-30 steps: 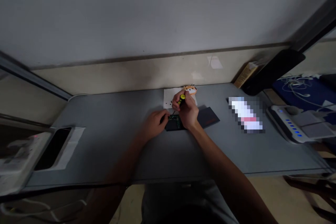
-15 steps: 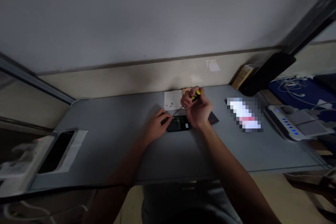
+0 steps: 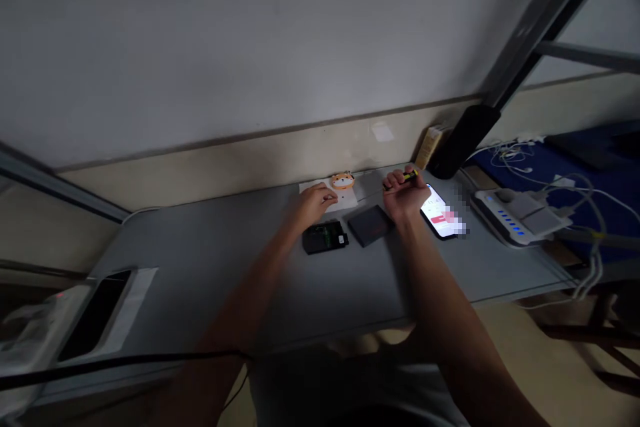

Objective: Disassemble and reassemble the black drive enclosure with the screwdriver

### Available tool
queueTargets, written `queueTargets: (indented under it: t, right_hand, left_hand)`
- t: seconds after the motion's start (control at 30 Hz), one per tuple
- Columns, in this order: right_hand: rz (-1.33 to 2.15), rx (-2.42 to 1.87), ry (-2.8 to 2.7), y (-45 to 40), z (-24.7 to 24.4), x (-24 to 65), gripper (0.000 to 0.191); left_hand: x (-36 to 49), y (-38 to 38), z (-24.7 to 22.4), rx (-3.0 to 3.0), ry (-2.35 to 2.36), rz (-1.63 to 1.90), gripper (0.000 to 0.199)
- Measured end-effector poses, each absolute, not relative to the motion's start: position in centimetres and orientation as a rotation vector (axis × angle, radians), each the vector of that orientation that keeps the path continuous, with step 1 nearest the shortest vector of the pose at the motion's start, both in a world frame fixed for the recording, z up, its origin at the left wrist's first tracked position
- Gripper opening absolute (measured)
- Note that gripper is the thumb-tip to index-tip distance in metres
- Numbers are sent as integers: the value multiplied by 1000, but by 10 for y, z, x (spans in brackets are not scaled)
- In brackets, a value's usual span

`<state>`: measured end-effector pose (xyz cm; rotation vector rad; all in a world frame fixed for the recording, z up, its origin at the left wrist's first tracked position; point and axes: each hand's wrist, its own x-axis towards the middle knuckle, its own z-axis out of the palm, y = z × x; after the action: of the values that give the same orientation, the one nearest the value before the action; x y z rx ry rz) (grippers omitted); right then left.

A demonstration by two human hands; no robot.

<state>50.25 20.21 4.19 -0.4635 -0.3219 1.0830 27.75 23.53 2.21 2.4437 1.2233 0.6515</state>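
My right hand (image 3: 404,197) is raised over the table, its fingers wrapped round a screwdriver (image 3: 411,175) with a black and yellow handle; the thin shaft points left. Over a white sheet of paper (image 3: 349,201) is my left hand (image 3: 314,204), fingers pinched together; whatever is between the tips is too small to name. A tiny dark dot shows on the paper by the fingertips. Nearer to me lies an opened black device (image 3: 320,240) with a green circuit board showing. Right of it rests a flat dark panel (image 3: 371,225).
An orange and white animal-face item (image 3: 343,181) sits at the paper's back edge. A lit phone (image 3: 443,213) lies to the right, before a white power strip (image 3: 520,213) with cables. A dark phone (image 3: 97,313) is at far left. A black cylinder (image 3: 465,140) stands by the wall.
My left hand has left the device and moved up onto the paper. My right hand has lifted the screwdriver away to the right, uncovering the dark panel. The view has turned rightward.
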Motion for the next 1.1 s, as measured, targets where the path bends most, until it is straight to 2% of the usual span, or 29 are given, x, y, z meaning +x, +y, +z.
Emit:
queueTargets:
  t: [0.17,0.23,0.5,0.6,0.73,0.8,0.97,1.1]
  right_hand:
    - [1126,-493,-271,203,41,497,26]
    - [1097,-490,-339,203,44,499,28]
    - [803,-610,-774,185,71,510,38]
    - [732,-895,-1152,173,78,509,42]
    - [618,-1595,-1593,161,81,504,29]
    - [583,-1793,-1707,158,79,504,24]
    - [747,-1952,-1911,162,63,509,43]
    - [728,-1985,-1971,169,54,509,30]
  left_hand:
    - [288,246,22,2437,1289,624,5]
    - [283,234,21,2432,1310,642,9]
    - [247,154,-1,2467,1173,636,59]
    - [243,150,-5,2438,1207,619,59]
    - [246,153,-4,2427,1228,690,56]
    - [249,152,-2,2423,1230,789,54]
    - [258,140,6,2495,1147,1003,52]
    - [263,123,8,2688,855,887,50]
